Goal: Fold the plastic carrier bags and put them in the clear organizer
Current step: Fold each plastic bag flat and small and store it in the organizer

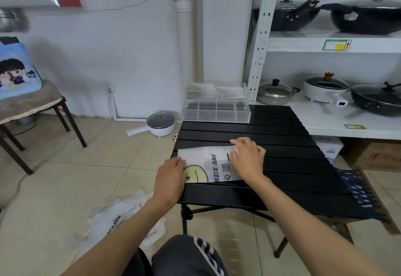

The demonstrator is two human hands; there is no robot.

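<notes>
One carrier bag flat on tabletop, your left hand and right hand pressing it open-fingered, one clear organizer behind, bags heaped on floor.

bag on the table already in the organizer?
No. The bag lies flat on the table under both hands, well short of the organizer at the far edge.

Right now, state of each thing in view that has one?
White smiley-print plastic carrier bag: partly folded, flat on the black slatted folding table.
Left hand: fingers on the bag's left end.
Right hand: spread, pressing the bag's right end.
Clear acrylic organizer: folded bags in back, front compartments look empty.
Loose white bags on the floor: crumpled, unfolded.
</notes>
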